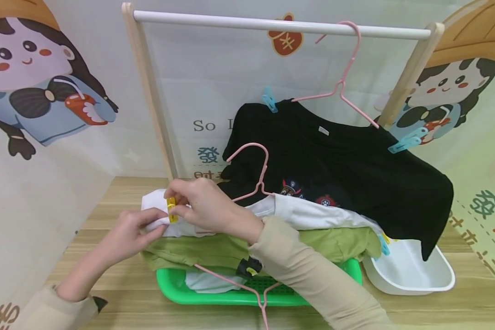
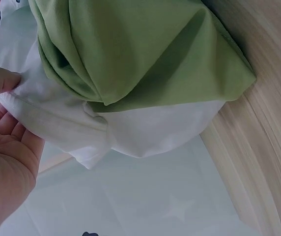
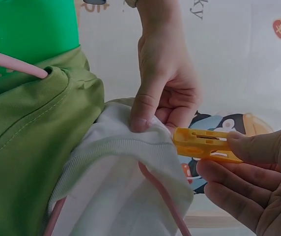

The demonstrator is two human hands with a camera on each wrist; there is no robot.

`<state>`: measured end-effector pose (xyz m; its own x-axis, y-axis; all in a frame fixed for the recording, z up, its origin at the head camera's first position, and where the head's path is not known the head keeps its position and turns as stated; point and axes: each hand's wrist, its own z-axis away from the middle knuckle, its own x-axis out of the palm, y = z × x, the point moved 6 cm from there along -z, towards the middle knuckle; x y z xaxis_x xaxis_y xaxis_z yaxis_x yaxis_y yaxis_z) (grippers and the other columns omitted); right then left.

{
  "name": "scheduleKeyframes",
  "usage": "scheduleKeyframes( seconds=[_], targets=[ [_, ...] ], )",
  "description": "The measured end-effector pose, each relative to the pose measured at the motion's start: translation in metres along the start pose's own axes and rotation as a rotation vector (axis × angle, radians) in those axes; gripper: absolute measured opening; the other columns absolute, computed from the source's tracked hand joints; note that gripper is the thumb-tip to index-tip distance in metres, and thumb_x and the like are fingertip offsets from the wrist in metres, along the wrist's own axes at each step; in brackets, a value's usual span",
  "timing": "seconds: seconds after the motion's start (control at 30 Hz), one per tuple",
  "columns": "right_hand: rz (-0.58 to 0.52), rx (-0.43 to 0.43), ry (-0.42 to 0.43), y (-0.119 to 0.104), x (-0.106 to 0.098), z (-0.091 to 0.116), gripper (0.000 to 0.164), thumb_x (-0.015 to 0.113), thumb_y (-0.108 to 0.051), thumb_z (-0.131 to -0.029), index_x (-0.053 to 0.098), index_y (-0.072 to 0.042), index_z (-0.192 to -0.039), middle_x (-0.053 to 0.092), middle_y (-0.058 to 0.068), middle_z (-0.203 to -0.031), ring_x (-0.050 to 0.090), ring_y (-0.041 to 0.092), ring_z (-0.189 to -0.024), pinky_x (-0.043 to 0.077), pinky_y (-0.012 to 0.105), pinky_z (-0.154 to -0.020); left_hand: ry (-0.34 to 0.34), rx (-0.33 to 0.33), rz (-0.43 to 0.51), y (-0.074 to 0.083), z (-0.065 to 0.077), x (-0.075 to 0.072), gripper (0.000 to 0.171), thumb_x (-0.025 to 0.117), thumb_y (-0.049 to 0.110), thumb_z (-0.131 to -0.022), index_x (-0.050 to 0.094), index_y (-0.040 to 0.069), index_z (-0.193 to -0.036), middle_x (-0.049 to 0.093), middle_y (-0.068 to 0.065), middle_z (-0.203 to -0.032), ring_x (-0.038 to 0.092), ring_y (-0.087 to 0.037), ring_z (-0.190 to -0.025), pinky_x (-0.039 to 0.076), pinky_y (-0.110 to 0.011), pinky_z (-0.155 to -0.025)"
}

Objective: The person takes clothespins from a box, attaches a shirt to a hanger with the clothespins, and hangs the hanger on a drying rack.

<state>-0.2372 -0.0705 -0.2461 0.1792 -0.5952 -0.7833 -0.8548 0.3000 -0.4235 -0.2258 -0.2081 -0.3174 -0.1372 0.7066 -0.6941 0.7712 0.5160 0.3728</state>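
Note:
My right hand [image 1: 208,201] pinches a yellow clothespin [image 3: 204,142] between thumb and fingers. The clothespin's front end meets the shoulder edge of a white shirt [image 1: 313,211]; whether it bites the cloth I cannot tell. Just beside it, my left hand [image 1: 134,231] pinches the same shirt edge, thumb on top, as the left wrist view also shows. A pink hanger [image 1: 265,172] sits inside the white shirt's ribbed neck, its hook standing up. In front lies a green garment [image 1: 321,243], with another pink hanger [image 1: 231,280] whose hook points toward me.
Behind, a black T-shirt [image 1: 342,169] hangs on a pink hanger from the rack's white bar [image 1: 239,20], with blue clothespins [image 1: 408,141] at its shoulders. Beneath the clothes stands a green basket [image 1: 189,297]. A white tub [image 1: 420,275] is at the right.

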Motion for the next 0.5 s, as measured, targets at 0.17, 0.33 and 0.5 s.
scheduleKeyframes(
  seconds=[0.17, 0.33, 0.5],
  targets=[
    [0.008, 0.000, -0.009, -0.0002, 0.0011, -0.0012, 0.014, 0.068, -0.002, -0.084, 0.062, -0.001, -0.096, 0.070, 0.008, -0.089, 0.067, 0.015, -0.083, 0.047, 0.012, -0.070, 0.003, -0.007, -0.004, 0.0001, -0.0004, -0.0004, 0.023, 0.070, -0.015, -0.066, 0.069, 0.001, -0.082, 0.069, -0.004, -0.077, 0.056, 0.000, -0.067, 0.046, -0.010, -0.059],
    [0.018, -0.014, 0.006, -0.0029, -0.0003, -0.0025, 0.013, 0.069, -0.003, -0.083, 0.063, -0.001, -0.095, 0.070, 0.008, -0.089, 0.067, 0.014, -0.082, 0.046, 0.011, -0.070, 0.009, -0.003, 0.001, 0.0005, -0.0005, -0.0008, 0.023, 0.070, -0.016, -0.066, 0.068, 0.001, -0.082, 0.068, -0.004, -0.076, 0.054, 0.001, -0.065, 0.046, -0.010, -0.056],
    [0.058, -0.037, 0.006, -0.0058, 0.0009, -0.0028, 0.011, 0.068, -0.002, -0.083, 0.062, -0.002, -0.093, 0.070, 0.006, -0.084, 0.066, 0.013, -0.077, 0.046, 0.013, -0.067, 0.016, 0.007, 0.004, 0.0013, -0.0006, -0.0012, 0.022, 0.070, -0.015, -0.067, 0.068, 0.000, -0.082, 0.068, -0.005, -0.074, 0.054, 0.001, -0.064, 0.046, -0.010, -0.055]
  ],
)
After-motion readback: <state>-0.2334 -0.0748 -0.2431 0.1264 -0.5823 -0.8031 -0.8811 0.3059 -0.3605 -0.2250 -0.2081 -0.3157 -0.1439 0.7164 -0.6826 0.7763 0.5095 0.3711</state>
